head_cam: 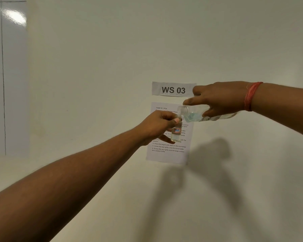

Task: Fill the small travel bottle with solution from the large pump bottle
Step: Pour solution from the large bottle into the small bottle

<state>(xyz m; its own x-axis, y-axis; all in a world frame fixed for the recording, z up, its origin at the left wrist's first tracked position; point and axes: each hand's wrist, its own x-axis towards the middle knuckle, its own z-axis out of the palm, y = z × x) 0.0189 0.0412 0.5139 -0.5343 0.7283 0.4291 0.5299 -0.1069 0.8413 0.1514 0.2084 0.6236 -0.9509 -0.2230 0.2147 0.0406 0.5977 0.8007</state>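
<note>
Head view: left hand (157, 127) comes in from lower left w/ bare forearm, fingers and thumb curled round the small travel bottle (176, 132), pinching it near the neck. Bottle is clear, cylindrical, roughly upright, w/ a small red-and-blue label on its side; clear liquid shows in the lower part. Its mouth sits just under the neck of the large bottle (196, 114), hidden partly by the thumb, so can't tell if they touch.

Right hand (219, 98) reaches in from the right, fingers wrapped over the large bottle from above, index finger stretched along its shoulder toward the neck. Large bottle is transparent plastic, tipped nearly horizontal, threaded open neck pointing left and slightly down; no pump or cap on it. Pale blue-green liquid pools in the lower side near the neck. White label w/ dark print on the body, mostly covered by fingers. Red thread band (251, 96), several wound strands, circles the right wrist.

Behind both: smooth off-white surface, matte, carrying soft hand shadows. Paper strip (171, 89) printed "WS 03" in bold. Below it a white instruction sheet (166, 154), flat, small black text, partly blocked by the bottles. Far left: glossy pale panel (10, 75) w/ a thin dark vertical line and a glare spot.
</note>
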